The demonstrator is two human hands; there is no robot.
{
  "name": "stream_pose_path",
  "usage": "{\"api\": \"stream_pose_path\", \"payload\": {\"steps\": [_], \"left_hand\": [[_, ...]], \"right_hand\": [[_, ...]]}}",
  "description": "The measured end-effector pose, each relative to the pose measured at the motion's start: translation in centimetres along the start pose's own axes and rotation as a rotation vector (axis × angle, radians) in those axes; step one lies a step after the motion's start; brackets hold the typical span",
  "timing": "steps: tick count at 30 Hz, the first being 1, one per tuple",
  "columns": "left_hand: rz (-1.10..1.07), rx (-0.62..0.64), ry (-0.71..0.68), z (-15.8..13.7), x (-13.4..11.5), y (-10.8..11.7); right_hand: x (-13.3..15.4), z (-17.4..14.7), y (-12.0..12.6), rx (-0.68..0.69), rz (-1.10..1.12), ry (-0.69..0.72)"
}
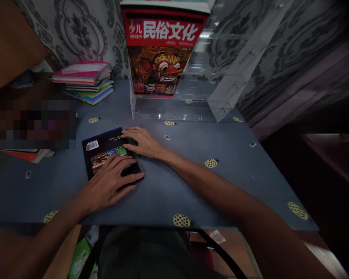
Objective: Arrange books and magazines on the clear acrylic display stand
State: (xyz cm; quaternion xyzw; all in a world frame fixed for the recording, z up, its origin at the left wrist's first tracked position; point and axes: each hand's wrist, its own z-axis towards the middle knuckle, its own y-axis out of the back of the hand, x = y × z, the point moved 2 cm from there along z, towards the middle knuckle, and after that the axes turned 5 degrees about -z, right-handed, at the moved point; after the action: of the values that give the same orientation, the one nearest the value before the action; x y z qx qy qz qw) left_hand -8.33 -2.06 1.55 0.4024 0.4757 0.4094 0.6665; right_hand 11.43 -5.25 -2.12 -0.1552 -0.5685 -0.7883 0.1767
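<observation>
A dark-covered book (104,141) lies flat on the table, with a white barcode label and small colour pictures on the side facing up. My left hand (112,180) rests across its lower part, fingers spread and pointing right. At the book's upper right edge, my right hand (141,143) lies with outstretched fingers touching the cover. Behind them, a red book (163,58) with a mask picture and large white characters stands upright in a clear acrylic rack (221,102).
A stack of books (85,81) sits at the back left. Closer in on the left, more books (31,155) are partly hidden by a blurred patch. The blue tablecloth (174,186) has a pineapple print. Patterned curtains (84,27) hang behind the table.
</observation>
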Motion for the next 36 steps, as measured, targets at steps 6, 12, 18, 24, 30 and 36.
{"api": "stream_pose_path", "payload": {"steps": [6,12,18,24,30,36], "left_hand": [[0.063,-0.032,0.001,-0.7,-0.8,-0.8],[0.118,-0.061,-0.01,-0.9,-0.8,-1.1],[0.128,-0.081,-0.02,-0.7,-1.0,-1.1],[-0.047,-0.198,-0.008,-1.2,-1.2,-0.4],[-0.327,-0.24,0.183,-0.9,1.5,1.6],[-0.262,-0.037,0.138,1.3,4.7,1.5]], "right_hand": [[0.4,-0.1,0.1,0.005,-0.031,0.003],[1.8,-1.3,0.4,0.037,-0.108,0.02],[2.5,-4.2,1.0,0.095,-0.129,0.047],[3.5,-6.9,1.8,0.152,-0.141,0.055],[3.9,-7.7,1.8,0.183,-0.103,0.055],[3.6,-7.7,1.7,0.174,-0.065,0.034]]}}
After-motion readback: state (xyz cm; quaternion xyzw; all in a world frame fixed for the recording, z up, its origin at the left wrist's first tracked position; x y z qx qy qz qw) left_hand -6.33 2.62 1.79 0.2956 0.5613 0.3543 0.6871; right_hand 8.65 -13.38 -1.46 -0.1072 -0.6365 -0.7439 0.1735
